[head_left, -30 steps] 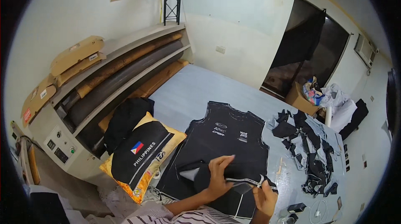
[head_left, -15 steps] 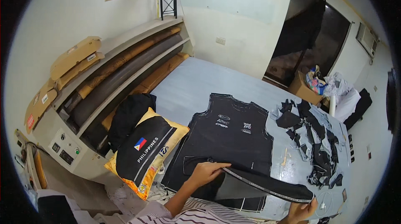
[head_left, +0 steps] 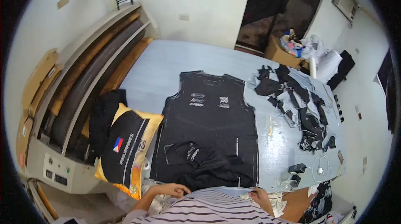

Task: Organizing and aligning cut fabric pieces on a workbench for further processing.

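a: person at the cutting table (head_left: pixel 175 63), both hands down at the near edge. left hand (head_left: pixel 172 189) rests by the hem of the black jersey panel (head_left: pixel 209 119), fingers curled loose; can't tell if it's gripping cloth. right hand (head_left: pixel 261 194) seems to pinch sth small & thin at the edge, too tiny to name.

b: & the panel itself?

a: flat on the table, neck end far from the person, w/ a smaller crumpled black piece (head_left: pixel 196 159) lying on its near end. yellow-and-black shirt stack (head_left: pixel 127 148) just left of it, black scraps (head_left: pixel 300 103) well to the right.

b: what could go wrong?

a: my guess: a tug at the hem drags the panel askew & bunches it under the crumpled piece. also phone charger & cable (head_left: pixel 319 167) sit near the right hand; a sweep could knock them off.
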### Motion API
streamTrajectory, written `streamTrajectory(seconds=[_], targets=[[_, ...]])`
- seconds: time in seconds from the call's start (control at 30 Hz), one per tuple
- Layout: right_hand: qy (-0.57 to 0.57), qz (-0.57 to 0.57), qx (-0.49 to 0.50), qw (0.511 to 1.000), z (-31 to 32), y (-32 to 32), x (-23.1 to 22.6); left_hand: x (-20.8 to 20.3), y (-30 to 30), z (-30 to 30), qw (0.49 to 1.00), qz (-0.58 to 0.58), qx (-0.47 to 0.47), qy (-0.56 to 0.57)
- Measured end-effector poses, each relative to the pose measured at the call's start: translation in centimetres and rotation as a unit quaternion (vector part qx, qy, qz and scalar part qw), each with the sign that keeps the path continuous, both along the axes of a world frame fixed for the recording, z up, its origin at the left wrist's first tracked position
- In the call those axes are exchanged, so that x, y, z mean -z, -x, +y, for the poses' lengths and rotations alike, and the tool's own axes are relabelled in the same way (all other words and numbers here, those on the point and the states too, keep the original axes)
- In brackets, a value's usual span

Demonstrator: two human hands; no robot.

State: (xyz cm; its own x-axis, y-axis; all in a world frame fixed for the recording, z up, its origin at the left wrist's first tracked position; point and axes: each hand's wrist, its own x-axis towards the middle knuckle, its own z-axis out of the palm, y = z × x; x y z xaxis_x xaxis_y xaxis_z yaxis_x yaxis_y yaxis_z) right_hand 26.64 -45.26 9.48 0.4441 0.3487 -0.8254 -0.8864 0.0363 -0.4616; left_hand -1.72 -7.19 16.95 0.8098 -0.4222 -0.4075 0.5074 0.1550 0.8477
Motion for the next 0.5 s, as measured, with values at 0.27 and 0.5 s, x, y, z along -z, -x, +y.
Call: streamTrajectory(seconds=[0.27,0.5], targets=[[0.013,-0.001,-0.011,1.0,1.8,-5.2,-1.2,-5.9,0.6,-1.8,0.988,-0.074,-0.106,-0.08],[0.152,-0.06,-0.19,0.968,7.7,-7.4,-1.9,3.4,-0.1,3.8,0.961,0.02,-0.006,-0.275]])
